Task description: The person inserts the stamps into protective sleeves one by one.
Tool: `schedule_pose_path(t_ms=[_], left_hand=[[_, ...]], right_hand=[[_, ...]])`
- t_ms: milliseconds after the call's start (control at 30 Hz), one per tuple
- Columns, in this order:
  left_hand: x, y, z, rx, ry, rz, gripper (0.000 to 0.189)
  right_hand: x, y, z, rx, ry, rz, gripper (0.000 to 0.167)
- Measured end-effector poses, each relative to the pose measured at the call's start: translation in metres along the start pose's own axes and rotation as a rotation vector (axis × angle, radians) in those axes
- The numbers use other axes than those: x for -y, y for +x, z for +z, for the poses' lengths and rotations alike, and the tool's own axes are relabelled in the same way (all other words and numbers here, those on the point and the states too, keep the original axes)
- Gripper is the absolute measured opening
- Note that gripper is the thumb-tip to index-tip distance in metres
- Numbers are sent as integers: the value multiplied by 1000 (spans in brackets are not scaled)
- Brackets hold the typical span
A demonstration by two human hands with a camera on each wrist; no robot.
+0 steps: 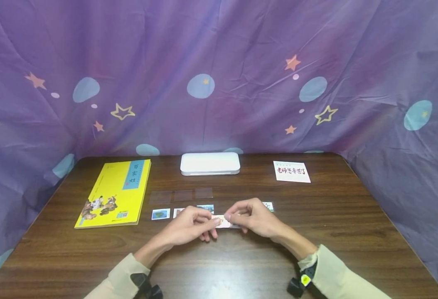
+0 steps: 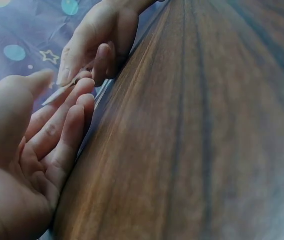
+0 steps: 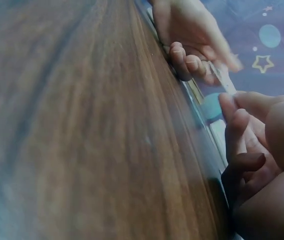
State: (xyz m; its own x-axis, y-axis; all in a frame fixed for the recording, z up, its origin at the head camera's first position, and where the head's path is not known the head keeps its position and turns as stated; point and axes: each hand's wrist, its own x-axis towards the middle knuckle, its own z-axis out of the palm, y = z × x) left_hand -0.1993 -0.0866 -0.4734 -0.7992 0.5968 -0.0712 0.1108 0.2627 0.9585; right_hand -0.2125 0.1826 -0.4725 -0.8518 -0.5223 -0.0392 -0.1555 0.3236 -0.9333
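Observation:
Between my hands is a small white stamp-like card (image 1: 225,224) with pinkish print and a clear strip at its right. My right hand (image 1: 256,217) pinches it between thumb and fingertips. It lies against the fingers of my left hand (image 1: 193,224); in the left wrist view the left thumb (image 2: 41,80) stands apart from the card's edge (image 2: 59,94). Behind the left hand lie a blue picture stamp (image 1: 161,214) and two more stamps, partly covered by the hand. Another small stamp (image 1: 268,206) shows behind the right hand.
Clear plastic sleeves (image 1: 183,195) lie flat behind the stamps. A yellow book (image 1: 110,203) is at the left, a white case (image 1: 210,163) at the back centre, and a white card with red writing (image 1: 292,172) at the back right. A purple curtain (image 1: 241,116) hangs behind the table.

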Motion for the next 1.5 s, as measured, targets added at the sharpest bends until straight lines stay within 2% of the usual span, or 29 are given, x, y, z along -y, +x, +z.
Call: schedule_pose_path(t_ms=[167, 467, 733, 967, 1500], left_hand=[[2, -1, -1, 8, -5, 16, 25], [2, -1, -2, 49, 11, 35, 23], [2, -1, -3, 58, 32, 31, 23], [2, -1, -3, 43, 27, 33, 23], [2, 0, -3, 7, -4, 23, 24]], right_hand=[[1, 0, 0, -35, 32, 7, 16], [8, -1, 4, -22, -9, -7, 13], [9, -1, 8, -4, 41, -12, 16], [7, 0, 5, -17, 41, -30, 22], [8, 1, 0, -30, 164, -19, 21]])
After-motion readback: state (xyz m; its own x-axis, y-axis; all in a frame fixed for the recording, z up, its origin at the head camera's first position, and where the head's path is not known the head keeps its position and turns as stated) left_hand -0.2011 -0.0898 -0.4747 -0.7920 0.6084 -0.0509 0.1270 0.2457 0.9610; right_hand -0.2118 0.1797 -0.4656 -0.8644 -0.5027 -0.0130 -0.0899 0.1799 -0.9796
